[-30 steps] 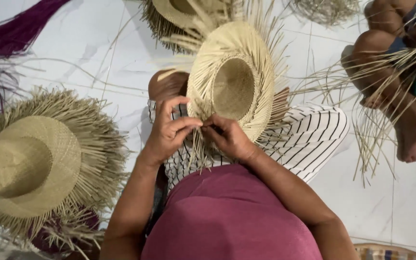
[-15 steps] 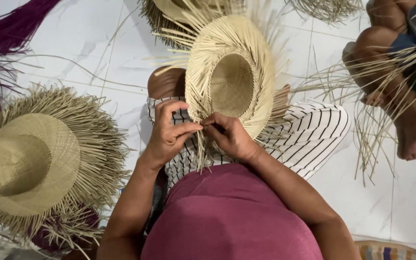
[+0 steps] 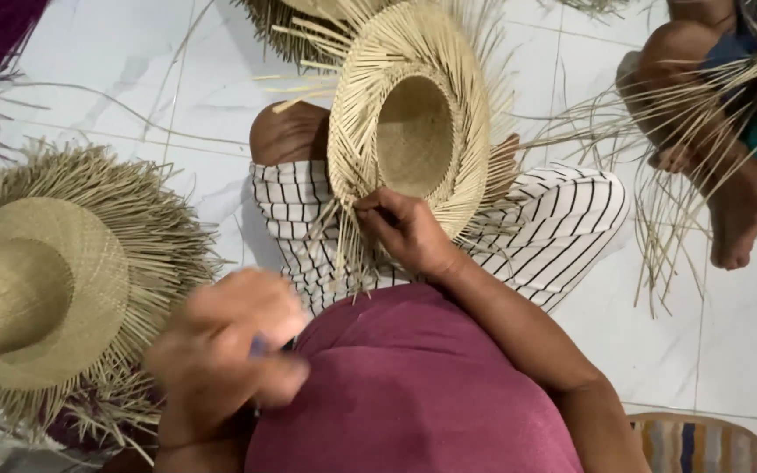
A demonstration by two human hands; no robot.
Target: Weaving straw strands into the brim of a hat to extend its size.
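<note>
Unfinished straw hat [image 3: 413,131] upper centre of frame, propped on striped lap. Right hand [image 3: 405,232] pinches loose strands at the lower brim. Left hand [image 3: 221,350] blurred, lower left, apart; grip unclear. Likely light, springy, brittle strands; best held at the woven brim.

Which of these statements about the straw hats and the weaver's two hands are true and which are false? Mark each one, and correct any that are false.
1. The right hand touches the brim of the unfinished straw hat. True.
2. The left hand also grips that brim. False: it is off the hat, blurred, near the person's body.
3. A second straw hat lies on the floor with its crown up. True.
4. The unfinished hat rests on a wooden table. False: it sits on the person's lap, over striped fabric.
5. The floor is pale tile. True.
</note>
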